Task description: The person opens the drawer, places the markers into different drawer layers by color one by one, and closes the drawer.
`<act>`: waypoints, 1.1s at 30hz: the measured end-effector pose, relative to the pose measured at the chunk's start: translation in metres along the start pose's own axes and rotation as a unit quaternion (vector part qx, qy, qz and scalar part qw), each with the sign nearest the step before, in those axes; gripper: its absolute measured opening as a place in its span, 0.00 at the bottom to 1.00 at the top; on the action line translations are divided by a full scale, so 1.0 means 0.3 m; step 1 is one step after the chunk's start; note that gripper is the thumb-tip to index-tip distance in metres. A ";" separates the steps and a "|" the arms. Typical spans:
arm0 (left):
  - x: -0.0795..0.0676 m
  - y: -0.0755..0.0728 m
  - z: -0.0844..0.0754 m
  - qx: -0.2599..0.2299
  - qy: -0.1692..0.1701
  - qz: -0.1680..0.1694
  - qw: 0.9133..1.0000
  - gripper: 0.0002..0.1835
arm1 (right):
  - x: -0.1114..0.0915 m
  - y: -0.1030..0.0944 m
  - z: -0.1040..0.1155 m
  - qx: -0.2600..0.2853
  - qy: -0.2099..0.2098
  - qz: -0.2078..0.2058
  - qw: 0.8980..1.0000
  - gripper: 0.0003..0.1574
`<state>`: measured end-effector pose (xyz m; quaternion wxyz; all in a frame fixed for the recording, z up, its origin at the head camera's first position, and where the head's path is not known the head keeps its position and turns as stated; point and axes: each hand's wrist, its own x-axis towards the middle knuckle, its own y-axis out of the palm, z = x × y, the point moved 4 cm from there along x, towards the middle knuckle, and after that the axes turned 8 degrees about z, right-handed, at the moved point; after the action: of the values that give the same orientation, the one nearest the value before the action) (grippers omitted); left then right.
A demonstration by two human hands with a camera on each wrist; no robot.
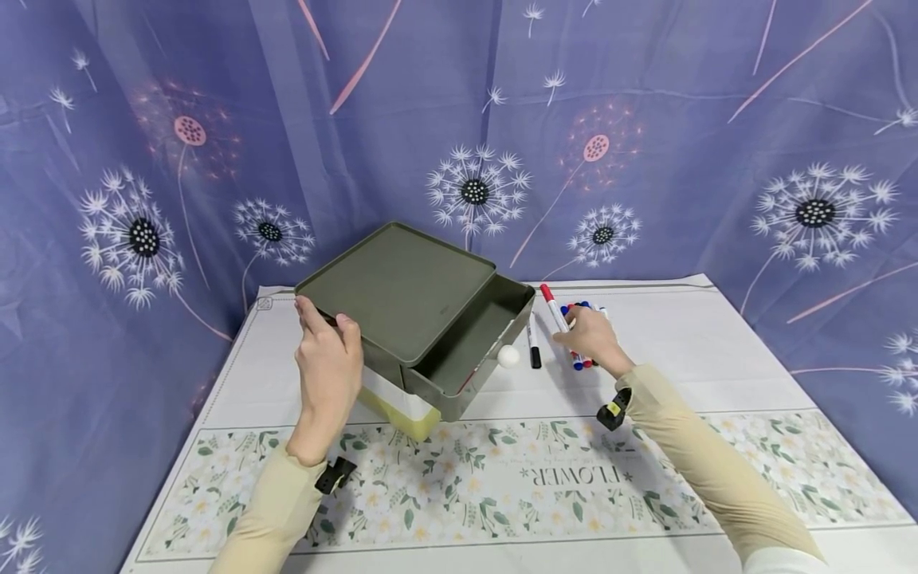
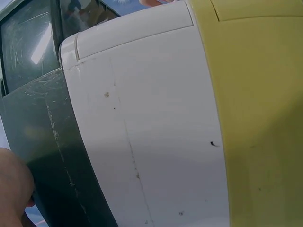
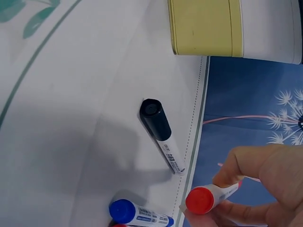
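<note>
A storage box (image 1: 402,291) with dark green, white and yellow tiers stands left of the middle in the head view. Its green top drawer (image 1: 469,343) is pulled out, with a round white knob (image 1: 508,356) on the front. My left hand (image 1: 326,371) grips the box at its left side, thumb by the lid's edge. Between the thumb and fingers of my right hand (image 1: 597,339) is a red-capped marker (image 1: 548,298), its red end (image 3: 200,200) facing the right wrist camera. Beneath that hand lies a pile of blue- and red-capped markers (image 1: 578,365), partly hidden.
A black-capped marker (image 1: 535,355) lies between the box and the pile. The white table mat (image 1: 667,335) has a floral band (image 1: 459,486) along its near side. A blue dandelion-print curtain (image 1: 387,119) rises behind and beside the table.
</note>
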<state>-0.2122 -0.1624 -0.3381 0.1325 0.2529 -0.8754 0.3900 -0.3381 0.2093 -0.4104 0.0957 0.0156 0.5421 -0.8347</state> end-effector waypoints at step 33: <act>0.001 0.003 0.002 0.001 0.000 0.002 1.000 0.34 | -0.085 -0.109 0.097 0.031 -0.075 -0.079 0.994 0.17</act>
<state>-0.2130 -0.1625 -0.3390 0.1314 0.2513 -0.8754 0.3915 -0.3166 0.1995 -0.3657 0.0691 -0.0873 0.5068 -0.8549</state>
